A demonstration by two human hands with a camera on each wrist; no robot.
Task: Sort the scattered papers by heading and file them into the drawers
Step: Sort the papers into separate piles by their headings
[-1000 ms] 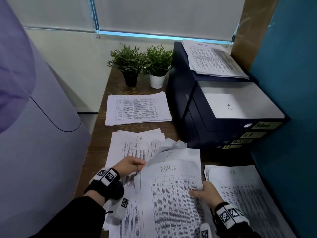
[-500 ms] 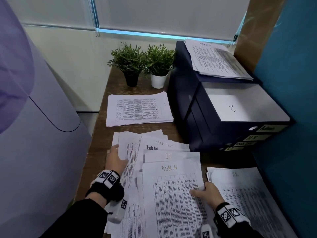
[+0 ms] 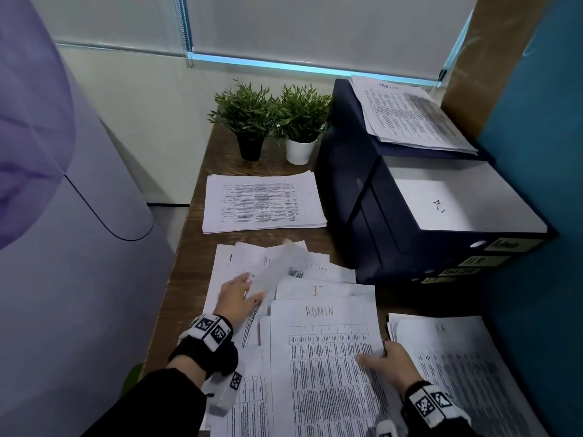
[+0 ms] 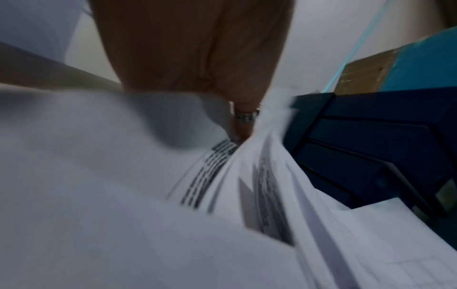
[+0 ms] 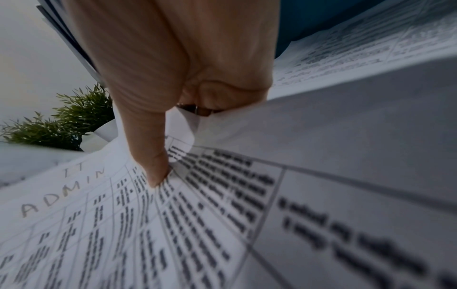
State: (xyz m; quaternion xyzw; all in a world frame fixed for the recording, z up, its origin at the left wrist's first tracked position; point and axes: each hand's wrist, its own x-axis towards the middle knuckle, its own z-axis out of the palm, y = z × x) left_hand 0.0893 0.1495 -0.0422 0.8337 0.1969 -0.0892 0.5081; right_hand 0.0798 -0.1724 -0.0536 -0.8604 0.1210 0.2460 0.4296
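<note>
The right hand (image 3: 389, 362) has its thumb laid flat on the printed table of the ADMIN sheet (image 3: 328, 367) while the other fingers curl under that sheet's right edge, so the paper is pinched at about 3 o'clock on the page; the right wrist view shows the edge buckling up against the palm. That hold likely pins the sheet so its heading stays readable while the other hand works. The left hand (image 3: 238, 296) lies at 9 o'clock of the pile with its fingers slid between sheets, and a blurred sheet (image 3: 277, 269) rises from them toward 1 o'clock; whether the fingers clamp it or only lift it I cannot tell, since both views smear there. Judged from this, it is fanning the scattered papers (image 3: 252, 357) to expose headings. An IT sheet (image 3: 318, 290) peeks out just above ADMIN. At 3 o'clock sits an HR stack (image 3: 457, 351), at 12 o'clock a neat stack (image 3: 262, 203), each probably a sorted group. The drawer unit (image 3: 362, 184) stands at 1 o'clock, its top drawer (image 3: 467, 206) pulled out, ready for filing; another stack (image 3: 410, 111) rests on top. 2 potted plants (image 3: 271, 111) sit beyond.
</note>
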